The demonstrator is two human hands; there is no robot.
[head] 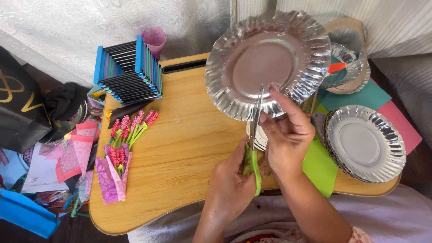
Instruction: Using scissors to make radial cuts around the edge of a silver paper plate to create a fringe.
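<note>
My right hand (288,135) holds a silver foil paper plate (265,58) by its near rim, raised over the wooden lap table (180,148). Its fingers pinch the fluted edge. My left hand (231,184) grips green-handled scissors (254,148). The blades point up and away from me, and their tips reach into the plate's rim just left of my right fingers. Both hands are close together near the table's front right.
Pink paper flowers with green stems (128,130) and a pink paper wrap (110,177) lie at the table's left. A stack of coloured sheets (128,72) stands at the back left. More silver plates (364,144) sit at the right on green, teal and pink paper. A black bag (20,108) lies far left.
</note>
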